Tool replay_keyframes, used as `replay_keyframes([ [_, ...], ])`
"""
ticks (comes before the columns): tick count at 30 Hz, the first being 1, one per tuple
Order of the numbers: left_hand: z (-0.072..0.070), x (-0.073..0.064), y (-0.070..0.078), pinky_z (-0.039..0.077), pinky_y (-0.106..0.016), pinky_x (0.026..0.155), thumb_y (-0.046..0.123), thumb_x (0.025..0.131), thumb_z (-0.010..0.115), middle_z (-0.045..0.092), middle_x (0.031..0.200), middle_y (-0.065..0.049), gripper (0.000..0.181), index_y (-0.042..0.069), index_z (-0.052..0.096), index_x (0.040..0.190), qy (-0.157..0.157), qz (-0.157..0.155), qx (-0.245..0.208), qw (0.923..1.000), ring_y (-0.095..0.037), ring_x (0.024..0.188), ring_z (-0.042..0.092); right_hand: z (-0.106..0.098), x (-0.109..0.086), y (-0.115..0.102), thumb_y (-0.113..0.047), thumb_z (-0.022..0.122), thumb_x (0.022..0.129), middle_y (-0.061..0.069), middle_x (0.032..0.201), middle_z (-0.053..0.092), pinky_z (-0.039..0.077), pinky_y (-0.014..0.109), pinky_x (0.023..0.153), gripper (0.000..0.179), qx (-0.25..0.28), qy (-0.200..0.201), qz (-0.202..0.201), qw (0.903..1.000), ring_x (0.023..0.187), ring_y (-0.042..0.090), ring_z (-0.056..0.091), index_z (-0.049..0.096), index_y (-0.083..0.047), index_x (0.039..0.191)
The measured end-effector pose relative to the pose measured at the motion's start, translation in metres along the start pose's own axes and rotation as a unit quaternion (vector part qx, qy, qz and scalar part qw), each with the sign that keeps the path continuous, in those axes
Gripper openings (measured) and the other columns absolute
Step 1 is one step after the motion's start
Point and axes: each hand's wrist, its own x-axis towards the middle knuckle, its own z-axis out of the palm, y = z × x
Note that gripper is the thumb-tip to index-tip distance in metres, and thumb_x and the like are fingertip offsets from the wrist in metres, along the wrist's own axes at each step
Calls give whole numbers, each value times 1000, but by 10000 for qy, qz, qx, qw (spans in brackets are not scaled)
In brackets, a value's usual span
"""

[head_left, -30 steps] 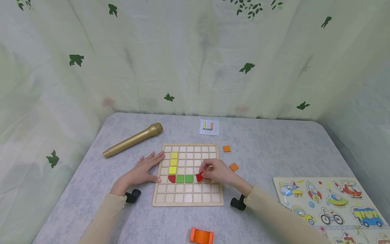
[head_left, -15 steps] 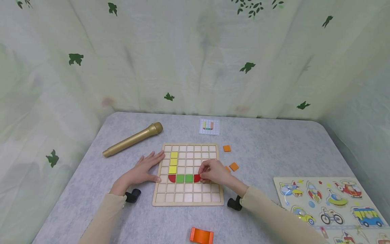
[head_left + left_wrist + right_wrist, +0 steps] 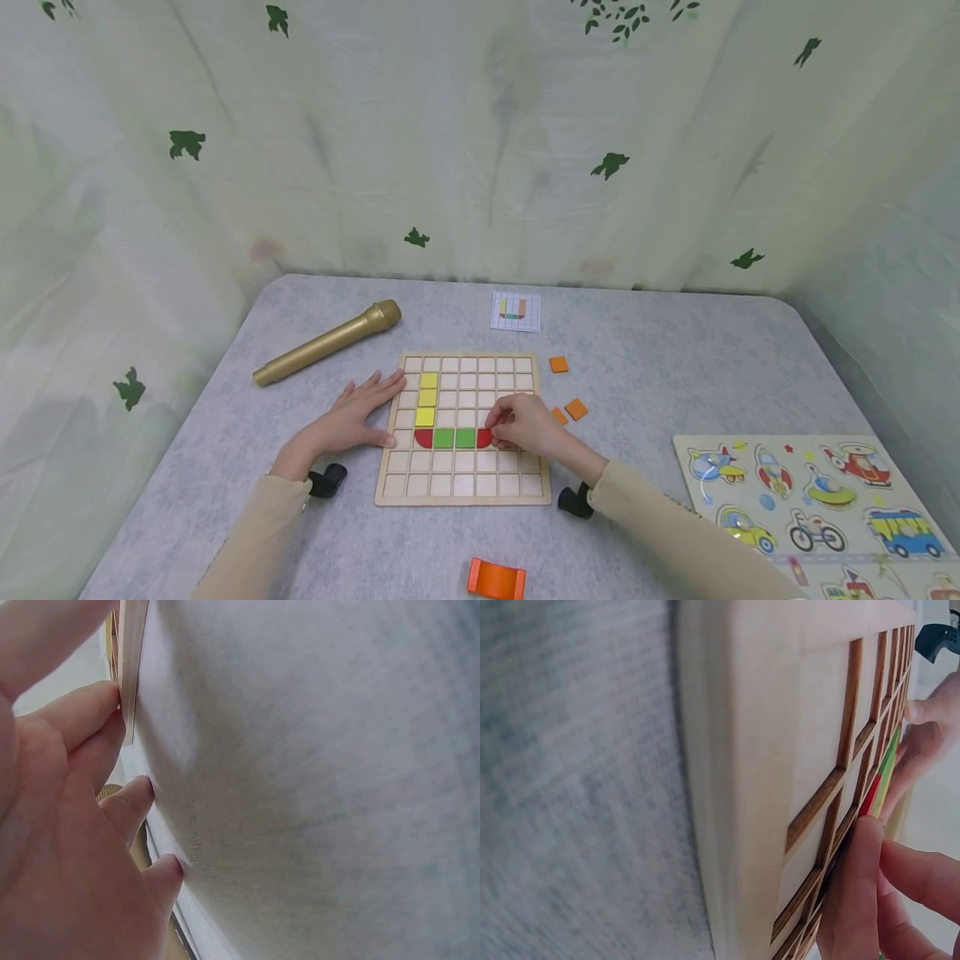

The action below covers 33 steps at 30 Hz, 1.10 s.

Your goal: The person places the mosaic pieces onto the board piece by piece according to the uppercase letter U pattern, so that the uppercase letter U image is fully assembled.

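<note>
A square wooden grid board (image 3: pixel 397 492) lies on the table. In its cells sit several yellow tiles (image 3: pixel 426 398) in a column, a red rounded tile (image 3: pixel 423 438) below them, and two green tiles (image 3: pixel 454 438). My right hand (image 3: pixel 525 425) pinches a second red tile (image 3: pixel 483 437) at the cell beside the green ones; the fingertips cover part of it. From the right wrist view, the thumb tip meets this red tile (image 3: pixel 870 796) low over the board. My left hand (image 3: pixel 348 423) rests spread along the board's left edge, its fingertips (image 3: pixel 142 787) touching board and table.
Several orange tiles (image 3: pixel 576 409) lie right of the board, one partly behind the right hand. A pattern card (image 3: pixel 515 312) lies beyond it. A gold microphone (image 3: pixel 330 342) is back left, an orange curved piece (image 3: pixel 497 580) in front, a vehicle picture puzzle (image 3: pixel 810 500) at right.
The red tile, tilted over the board in my right hand, has come down and left into line beside the green tiles. My left hand stays where it was.
</note>
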Motion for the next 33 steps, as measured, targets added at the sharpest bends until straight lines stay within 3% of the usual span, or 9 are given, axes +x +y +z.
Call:
replay_keyframes([
  [7, 0, 0, 0, -6, -62, 108, 42, 77, 76, 18, 157, -15, 97, 5, 27, 151, -27, -45, -54, 10000, -42, 142, 4, -9, -2, 7, 6, 62, 86, 6, 75, 64, 56, 28, 61, 7, 140, -108, -105, 9998, 64, 17, 64, 67, 2, 88],
  [13, 1, 0, 0, -5, -61, 109, 42, 77, 76, 18, 157, -15, 97, 5, 26, 151, -33, -88, -23, 10000, -42, 142, 4, -33, -8, 15, -4, 63, 90, 5, 84, 62, 55, 30, 66, 10, 353, -311, -238, 9986, 72, 19, 64, 67, 1, 97],
  [17, 0, -1, 1, -5, -61, 109, 42, 77, 76, 18, 157, -15, 97, 5, 26, 151, -26, -94, -51, 9999, -42, 142, 4, -52, -13, 22, -7, 64, 91, 12, 93, 63, 55, 34, 70, 16, 734, -398, -64, 9965, 78, 22, 64, 66, 3, 103],
  [25, 0, -1, 1, -5, -61, 109, 41, 77, 76, 18, 157, -14, 96, 6, 26, 151, -17, -105, -34, 9999, -42, 142, 4, -84, -27, 25, -6, 62, 90, 18, 103, 62, 53, 42, 75, 24, 607, -97, -50, 9981, 87, 36, 60, 62, 7, 111],
  [33, 0, -1, 0, -5, -61, 109, 42, 77, 76, 18, 157, -15, 97, 5, 26, 151, -4, -72, -43, 10000, -43, 142, 4, -107, -32, 51, -11, 64, 91, 18, 112, 62, 51, 38, 76, 26, 356, 208, 47, 9991, 89, 29, 61, 62, 4, 112],
])
